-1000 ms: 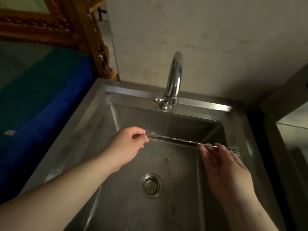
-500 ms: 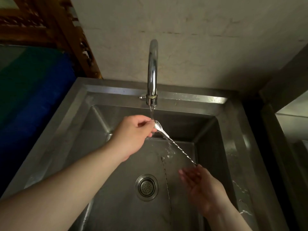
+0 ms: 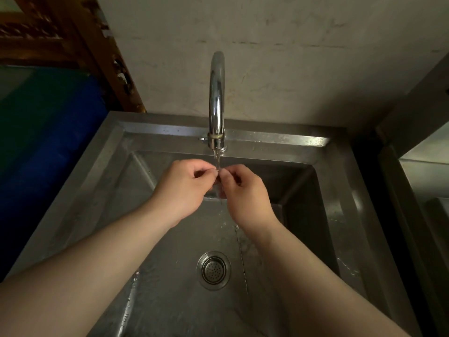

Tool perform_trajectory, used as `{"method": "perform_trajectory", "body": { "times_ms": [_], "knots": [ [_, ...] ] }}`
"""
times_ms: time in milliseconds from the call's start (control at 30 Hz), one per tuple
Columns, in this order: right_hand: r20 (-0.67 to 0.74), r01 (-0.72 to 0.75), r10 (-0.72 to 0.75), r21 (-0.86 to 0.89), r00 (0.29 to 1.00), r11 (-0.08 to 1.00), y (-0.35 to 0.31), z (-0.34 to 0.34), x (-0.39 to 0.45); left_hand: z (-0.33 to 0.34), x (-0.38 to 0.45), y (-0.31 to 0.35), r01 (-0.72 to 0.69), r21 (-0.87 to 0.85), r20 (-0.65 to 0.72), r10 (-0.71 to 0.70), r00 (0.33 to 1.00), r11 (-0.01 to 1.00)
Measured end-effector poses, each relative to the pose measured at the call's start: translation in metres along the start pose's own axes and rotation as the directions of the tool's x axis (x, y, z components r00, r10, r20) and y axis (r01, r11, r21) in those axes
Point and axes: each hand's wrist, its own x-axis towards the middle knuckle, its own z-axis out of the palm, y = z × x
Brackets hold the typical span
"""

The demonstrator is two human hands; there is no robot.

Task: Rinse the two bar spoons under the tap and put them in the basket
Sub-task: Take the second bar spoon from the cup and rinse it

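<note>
Under the chrome tap [image 3: 217, 98], my left hand [image 3: 184, 188] and my right hand [image 3: 243, 193] meet, fingertips pinched together in the running water. Only a small glint of the bar spoon [image 3: 218, 169] shows between the fingertips; the rest of it is hidden by my hands. A thin twisted rod [image 3: 241, 259], apparently the second bar spoon, lies on the sink floor to the right of the drain [image 3: 213, 269]. No basket is in view.
The steel sink [image 3: 279, 139] is deep, with wet walls and a wet floor. A blue and green surface [image 3: 48, 132] lies to the left and a carved wooden frame [image 3: 73, 40] stands behind it. Another steel counter [image 3: 427, 166] sits at the right.
My right hand has come up from the low end of the spoon's handle to meet my left hand under the stream. The long handle, plain before, is now hidden.
</note>
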Motion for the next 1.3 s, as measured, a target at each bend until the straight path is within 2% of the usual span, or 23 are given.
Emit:
{"method": "perform_trajectory", "body": {
  "times_ms": [133,267,367,467,533,633,867,967,1067,1100,1233,1300],
  "knots": [
    [0.021,-0.002,0.003,-0.051,1.000,0.999,0.008,-0.002,-0.004,-0.001,-0.003,-0.001,0.007,-0.034,0.000,-0.007,1.000,0.999],
    [0.047,-0.056,0.053,0.050,0.997,0.997,0.013,-0.003,-0.008,-0.002,-0.002,0.002,-0.025,-0.027,0.013,0.025,1.000,0.999],
    [0.092,-0.070,0.065,0.054,0.994,0.996,0.024,-0.007,-0.015,-0.006,0.004,0.003,-0.009,-0.086,-0.004,0.009,1.000,0.996],
    [0.137,-0.075,0.051,0.179,0.989,0.981,0.026,-0.008,-0.014,-0.003,0.003,0.004,0.124,-0.289,0.156,-0.081,0.984,0.949],
    [0.201,-0.098,0.033,0.322,0.979,0.942,0.022,-0.008,-0.012,-0.002,0.003,0.007,0.219,-0.473,0.266,-0.098,0.959,0.853],
    [0.258,-0.119,0.003,0.433,0.966,0.893,0.020,-0.006,-0.014,-0.003,0.005,0.012,0.232,-0.585,0.301,-0.058,0.952,0.777],
    [0.225,-0.116,0.007,0.476,0.974,0.872,0.025,-0.007,-0.017,0.009,-0.002,0.016,0.182,-0.515,0.288,-0.031,0.957,0.837],
    [0.211,-0.105,0.006,0.462,0.977,0.881,0.026,-0.008,-0.016,0.011,-0.001,0.019,0.088,-0.451,0.184,-0.004,0.983,0.888],
    [0.181,-0.114,0.045,0.390,0.982,0.914,0.034,-0.008,-0.022,0.010,0.004,0.022,0.064,-0.505,0.065,-0.036,0.997,0.861],
    [0.171,-0.129,0.066,0.385,0.983,0.914,0.037,-0.006,-0.024,0.010,0.004,0.022,0.071,-0.509,0.068,-0.042,0.997,0.858],
    [0.215,-0.172,0.084,0.432,0.973,0.885,0.031,0.000,-0.019,0.010,-0.001,0.016,0.160,-0.517,0.232,-0.042,0.972,0.841],
    [0.238,-0.176,0.077,0.429,0.968,0.886,0.029,0.001,-0.017,0.005,0.002,0.015,0.129,-0.490,0.183,-0.043,0.982,0.862]
  ]
}}
